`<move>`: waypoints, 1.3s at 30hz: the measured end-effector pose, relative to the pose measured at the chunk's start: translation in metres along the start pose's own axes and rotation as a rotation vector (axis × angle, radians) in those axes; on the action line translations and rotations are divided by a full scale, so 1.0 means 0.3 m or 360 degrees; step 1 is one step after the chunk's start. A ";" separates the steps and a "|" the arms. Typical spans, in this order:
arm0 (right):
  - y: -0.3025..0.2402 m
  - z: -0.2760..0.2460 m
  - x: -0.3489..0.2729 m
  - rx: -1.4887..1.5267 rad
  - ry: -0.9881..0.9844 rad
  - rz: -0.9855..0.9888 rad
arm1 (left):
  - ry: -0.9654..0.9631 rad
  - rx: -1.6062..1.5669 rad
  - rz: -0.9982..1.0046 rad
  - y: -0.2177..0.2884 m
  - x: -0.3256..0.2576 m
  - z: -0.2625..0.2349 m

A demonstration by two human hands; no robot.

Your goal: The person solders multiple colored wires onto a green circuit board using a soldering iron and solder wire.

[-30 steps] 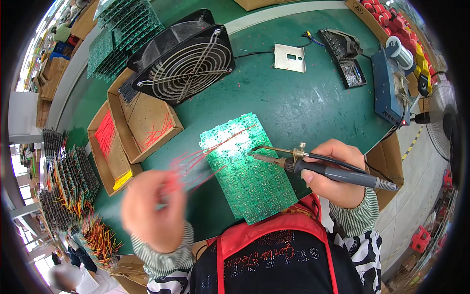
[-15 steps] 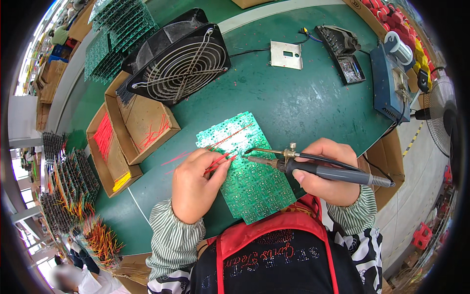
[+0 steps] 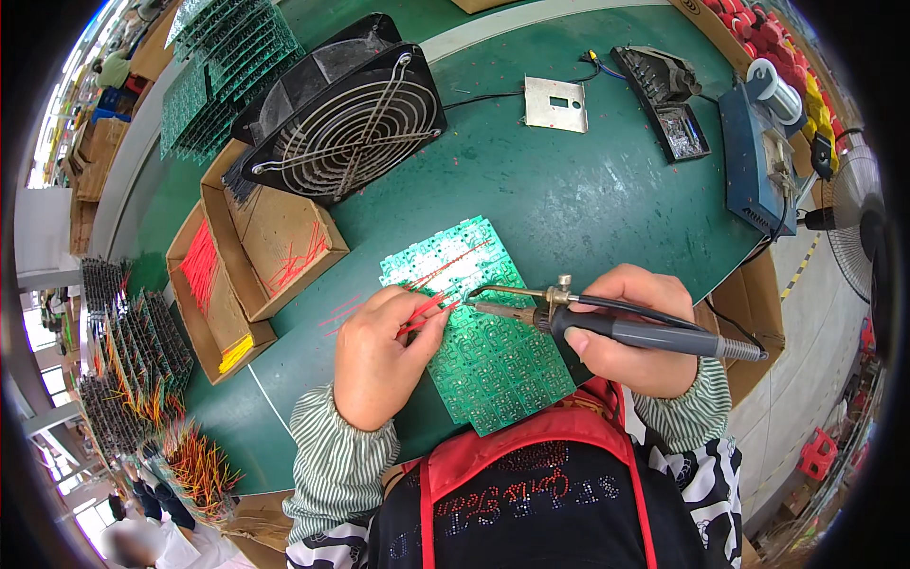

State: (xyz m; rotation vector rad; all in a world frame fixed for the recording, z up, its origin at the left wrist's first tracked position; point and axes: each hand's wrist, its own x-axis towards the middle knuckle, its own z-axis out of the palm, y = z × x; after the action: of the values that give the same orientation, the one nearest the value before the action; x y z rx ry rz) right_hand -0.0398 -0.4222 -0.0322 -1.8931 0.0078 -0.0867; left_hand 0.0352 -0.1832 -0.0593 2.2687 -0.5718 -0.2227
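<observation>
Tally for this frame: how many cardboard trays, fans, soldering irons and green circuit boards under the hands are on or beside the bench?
Cardboard trays: 2, second one
Fans: 2, black fan, pedestal fan
Soldering iron: 1, in right hand
Green circuit board: 1, under left hand
Total: 6

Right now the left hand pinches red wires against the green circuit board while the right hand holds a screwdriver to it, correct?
Not quite. In the head view the right hand holds a soldering iron, not a screwdriver. The rest stands: the left hand pinches red wires against the green circuit board.
</observation>
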 end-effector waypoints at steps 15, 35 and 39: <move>0.007 -0.048 -0.028 0.0006 0.0045 0.0058 | 0.0265 0.0412 0.0187 0.091 0.001 -0.059; 0.017 0.011 0.007 0.0056 -0.0011 -0.0009 | -0.0151 0.0145 -0.0012 0.027 0.024 -0.029; 0.007 0.008 0.010 0.0031 -0.0024 0.0021 | -0.0161 0.0134 -0.0035 0.023 0.024 -0.029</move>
State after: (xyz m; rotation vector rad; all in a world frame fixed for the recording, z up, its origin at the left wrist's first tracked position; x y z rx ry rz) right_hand -0.0367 -0.4208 -0.0347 -1.8741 0.0093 -0.0631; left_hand 0.0422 -0.1851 -0.0481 2.3564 -0.6191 -0.3313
